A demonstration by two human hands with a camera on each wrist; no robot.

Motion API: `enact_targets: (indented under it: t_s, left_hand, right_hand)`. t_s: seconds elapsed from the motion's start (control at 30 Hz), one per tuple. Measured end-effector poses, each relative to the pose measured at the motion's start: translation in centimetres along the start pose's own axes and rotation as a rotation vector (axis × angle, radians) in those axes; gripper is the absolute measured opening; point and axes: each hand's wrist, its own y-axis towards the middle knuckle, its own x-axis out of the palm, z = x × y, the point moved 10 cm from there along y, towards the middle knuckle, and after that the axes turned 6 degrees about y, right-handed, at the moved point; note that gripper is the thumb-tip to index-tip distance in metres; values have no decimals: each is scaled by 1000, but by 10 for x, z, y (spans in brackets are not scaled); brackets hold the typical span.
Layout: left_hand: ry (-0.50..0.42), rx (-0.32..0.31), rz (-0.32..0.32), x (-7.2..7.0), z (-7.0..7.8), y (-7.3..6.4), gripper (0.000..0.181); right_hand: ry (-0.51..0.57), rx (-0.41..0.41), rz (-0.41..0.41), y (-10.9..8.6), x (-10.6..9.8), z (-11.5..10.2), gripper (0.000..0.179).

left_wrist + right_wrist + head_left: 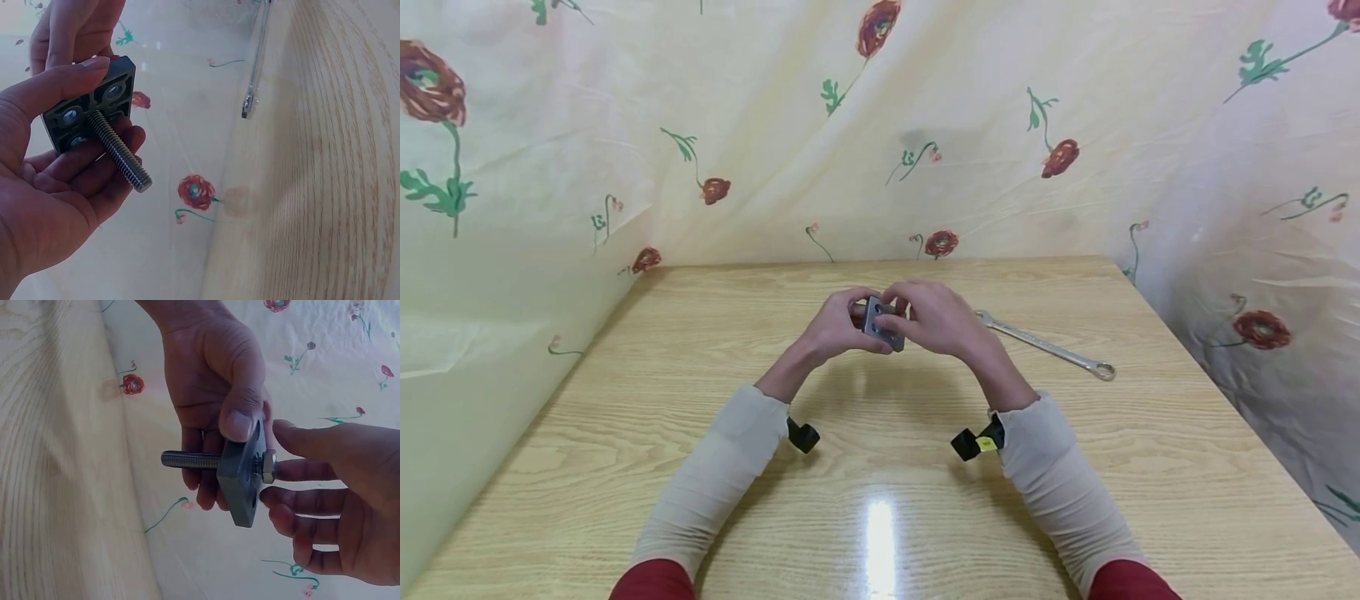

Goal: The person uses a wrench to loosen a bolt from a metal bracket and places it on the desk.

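Note:
My left hand (835,327) grips a square grey plate (236,484) with holes near its corners, thumb on one face and fingers behind. A threaded bolt (122,153) passes through the plate's middle, its long shank sticking out on the left palm's side. On the other side the hex head (269,466) stands slightly off the plate. Around that head lie the loosely bent fingers of my right hand (936,318). The index fingertip is at the head, while the thumb is apart from it in the right wrist view. Whether the fingertip touches it is hard to tell.
A combination wrench (1048,344) lies on the wooden table (700,467) to the right of the hands. Flower-patterned sheeting (775,167) hangs behind the table and along both sides. A small dark camera (803,437) is strapped beneath the left wrist, another (967,444) beneath the right.

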Motion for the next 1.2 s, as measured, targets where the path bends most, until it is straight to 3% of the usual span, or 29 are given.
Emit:
enact_targets:
  t_s: [0.17, 0.87, 1.07, 1.2]
  left_hand:
    - [0, -5, 2, 0, 0, 1, 64]
    - [22, 2, 0, 1, 2, 0, 62]
    - [21, -1, 5, 1, 1, 0, 63]
    - [16, -5, 7, 1, 0, 0, 65]
  right_hand:
    - [-20, 7, -14, 1, 3, 0, 23]
    - [-22, -189, -11, -3, 5, -17, 19]
    - [-2, -190, -17, -3, 5, -18, 15]
    - [3, -135, -12, -2, 4, -13, 22]
